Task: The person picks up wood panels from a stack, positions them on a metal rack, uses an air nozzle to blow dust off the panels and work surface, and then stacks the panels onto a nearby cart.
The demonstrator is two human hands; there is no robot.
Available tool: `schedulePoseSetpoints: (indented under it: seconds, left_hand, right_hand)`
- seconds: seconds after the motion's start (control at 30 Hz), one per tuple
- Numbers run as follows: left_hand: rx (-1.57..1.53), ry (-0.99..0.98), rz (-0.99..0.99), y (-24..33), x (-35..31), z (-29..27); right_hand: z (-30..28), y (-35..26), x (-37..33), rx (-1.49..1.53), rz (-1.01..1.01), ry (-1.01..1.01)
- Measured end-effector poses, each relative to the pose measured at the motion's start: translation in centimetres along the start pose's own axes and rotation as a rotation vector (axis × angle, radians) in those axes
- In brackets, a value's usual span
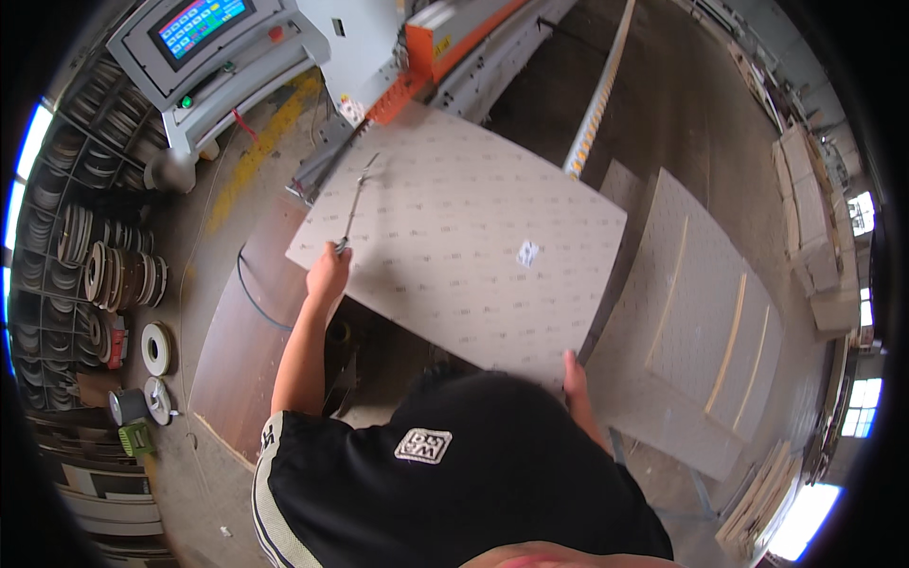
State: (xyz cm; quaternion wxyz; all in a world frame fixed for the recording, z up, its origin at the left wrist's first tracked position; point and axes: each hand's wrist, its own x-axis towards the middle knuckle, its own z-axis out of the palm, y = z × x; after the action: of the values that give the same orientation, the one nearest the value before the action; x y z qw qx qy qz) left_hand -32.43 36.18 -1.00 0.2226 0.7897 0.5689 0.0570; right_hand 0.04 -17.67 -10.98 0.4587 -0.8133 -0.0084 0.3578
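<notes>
A large flat board (454, 218), faced with pale film that bears rows of small printed marks, lies in front of me. Its far left corner meets the orange part of a machine (402, 95). My left hand (328, 275) is closed at the board's near left edge around a long, thin, dark metal tool (355, 204). The tool's slender end points away over the board; its exact kind is unclear. At the near right corner my right hand (577, 383) grips the board's edge with the thumb up, its other fingers hidden. A small white label (528, 254) sits on the board.
A control panel with a lit screen (204, 33) stands far left. Brown boards (251, 331) lie at my left, pale boards (701, 312) at my right. Rolls of edge strip (118, 275) fill a rack on the left. A long rail (601, 90) extends beyond the board.
</notes>
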Motion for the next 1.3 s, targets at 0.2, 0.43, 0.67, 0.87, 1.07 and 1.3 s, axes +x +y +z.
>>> schedulePoseSetpoints:
  seconds: [0.2,0.43,0.67,0.87,1.07,1.3]
  left_hand:
    - [0.031,-0.486,0.29,8.7,-13.6,2.8]
    - [0.022,-0.816,0.559,5.4,-23.5,1.4]
    - [-0.682,-0.069,-0.449,-8.2,-23.8,1.4]
    - [-0.813,0.029,-0.244,-2.2,-24.0,2.4]
    - [-0.597,-0.254,0.058,3.6,-20.6,7.4]
    - [-0.573,-0.453,0.171,10.9,-14.2,6.1]
  right_hand:
    - [0.2,-1.3,-0.7,0.064,-0.006,-0.059]
    - [0.1,1.8,1.6,0.184,-0.066,-0.138]
    - [1.1,0.7,0.8,0.348,-0.127,-0.225]
    - [0.5,2.5,1.6,0.257,-0.213,-0.174]
    - [0.0,1.8,1.4,0.261,-0.119,-0.174]
    - [0.3,0.2,0.3,0.16,-0.131,-0.098]
